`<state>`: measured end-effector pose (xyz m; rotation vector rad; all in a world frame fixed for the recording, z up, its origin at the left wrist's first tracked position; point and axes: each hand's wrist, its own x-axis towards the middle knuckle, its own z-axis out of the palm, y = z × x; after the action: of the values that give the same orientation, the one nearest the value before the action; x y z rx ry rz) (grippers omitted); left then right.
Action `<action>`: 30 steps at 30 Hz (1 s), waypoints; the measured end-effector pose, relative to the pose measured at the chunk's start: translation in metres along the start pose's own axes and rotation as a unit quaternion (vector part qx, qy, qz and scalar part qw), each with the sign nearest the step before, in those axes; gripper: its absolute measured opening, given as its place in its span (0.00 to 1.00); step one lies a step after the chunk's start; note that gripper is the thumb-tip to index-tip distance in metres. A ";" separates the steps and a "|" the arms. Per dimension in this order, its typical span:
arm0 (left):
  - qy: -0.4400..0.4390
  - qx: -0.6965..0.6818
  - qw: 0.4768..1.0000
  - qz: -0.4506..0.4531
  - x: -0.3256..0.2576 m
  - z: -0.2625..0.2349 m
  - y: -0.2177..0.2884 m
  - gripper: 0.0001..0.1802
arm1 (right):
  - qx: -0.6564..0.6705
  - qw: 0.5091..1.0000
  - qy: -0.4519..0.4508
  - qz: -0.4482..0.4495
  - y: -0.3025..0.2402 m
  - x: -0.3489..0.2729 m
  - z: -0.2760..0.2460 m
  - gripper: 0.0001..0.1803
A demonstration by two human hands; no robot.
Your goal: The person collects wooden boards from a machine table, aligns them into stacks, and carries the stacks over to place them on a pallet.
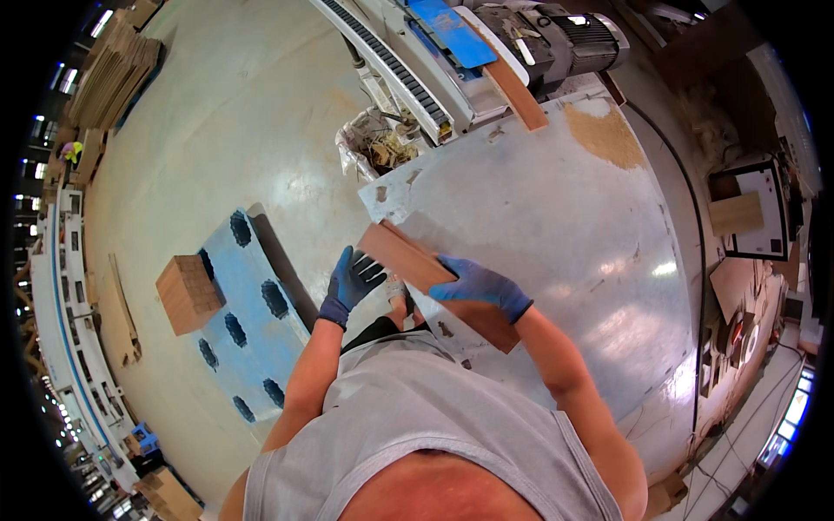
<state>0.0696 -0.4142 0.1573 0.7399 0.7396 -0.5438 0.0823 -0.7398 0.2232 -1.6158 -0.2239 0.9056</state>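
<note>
Wooden board point(434, 282) held over the metal table point(556, 226) edge: right hand point(478, 285) clamped across its middle, left hand point(352, 280) open, fingers spread beside its end. Below left, blue pallet point(248, 321) carrying stacked boards point(188, 293). Beyond, conveyor machine point(408, 61).

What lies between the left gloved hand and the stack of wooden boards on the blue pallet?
In the head view, only the bare blue pallet surface lies between the left hand and the stack of wooden boards; nothing else stands there.
</note>
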 end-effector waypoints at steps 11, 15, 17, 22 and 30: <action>-0.107 0.305 0.914 0.245 0.022 -0.066 -0.023 0.22 | -0.089 0.992 -0.088 0.021 -0.021 0.016 0.031 0.57; -0.085 0.331 0.887 0.311 -0.006 -0.015 -0.009 0.19 | -0.033 0.986 -0.163 0.017 -0.025 0.008 0.015 0.61; -0.059 0.293 0.901 0.314 -0.017 -0.004 -0.007 0.18 | 0.015 0.980 -0.199 0.016 -0.024 0.009 0.012 0.62; -0.054 0.483 0.767 0.419 -0.026 0.013 0.005 0.18 | 0.104 0.980 -0.167 0.006 -0.036 0.004 0.014 0.60; -0.161 0.288 0.913 0.240 0.043 0.087 0.040 0.16 | -0.028 0.999 0.026 -0.031 -0.023 -0.021 -0.018 0.61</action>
<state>0.1582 -0.4630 0.1855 1.2996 0.0580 -0.4139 0.0879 -0.7598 0.2521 -1.6727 -0.2652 0.8153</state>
